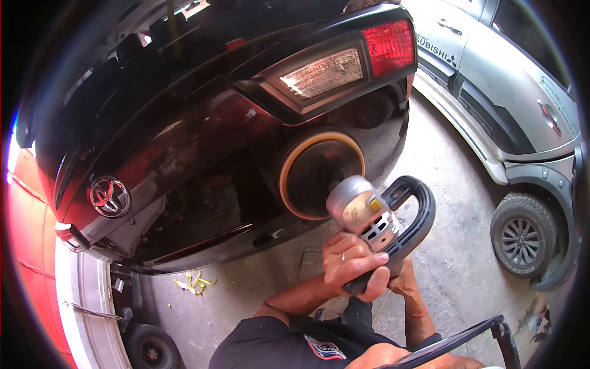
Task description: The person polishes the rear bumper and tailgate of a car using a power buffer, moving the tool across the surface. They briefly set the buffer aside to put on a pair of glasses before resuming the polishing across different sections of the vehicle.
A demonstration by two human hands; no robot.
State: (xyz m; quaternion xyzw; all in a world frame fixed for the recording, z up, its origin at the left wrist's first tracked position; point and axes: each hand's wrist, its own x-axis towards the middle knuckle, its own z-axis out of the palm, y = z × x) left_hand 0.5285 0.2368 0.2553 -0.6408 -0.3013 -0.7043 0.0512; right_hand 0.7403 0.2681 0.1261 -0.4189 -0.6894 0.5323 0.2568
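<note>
A polisher [355, 206] with a silver head and a black loop handle is held in front of the rear of a dark car [203, 135]. Its round, orange-rimmed pad [322, 174] lies against or very near the glossy bodywork below the tail light [335, 72]. My left hand [351, 263] is wrapped round the polisher's body, with a ring on one finger. Behind the tool's rear end is my right hand [402, 277], partly hidden by it, with a red band at the wrist; its fingers are mostly out of sight.
A silver vehicle [510, 86] with a large wheel [524, 237] stands at the right. Yellow-green strips [195, 283] lie on the concrete floor. At the left are a red surface [31, 246], a white panel [86, 307] and a tire [151, 349].
</note>
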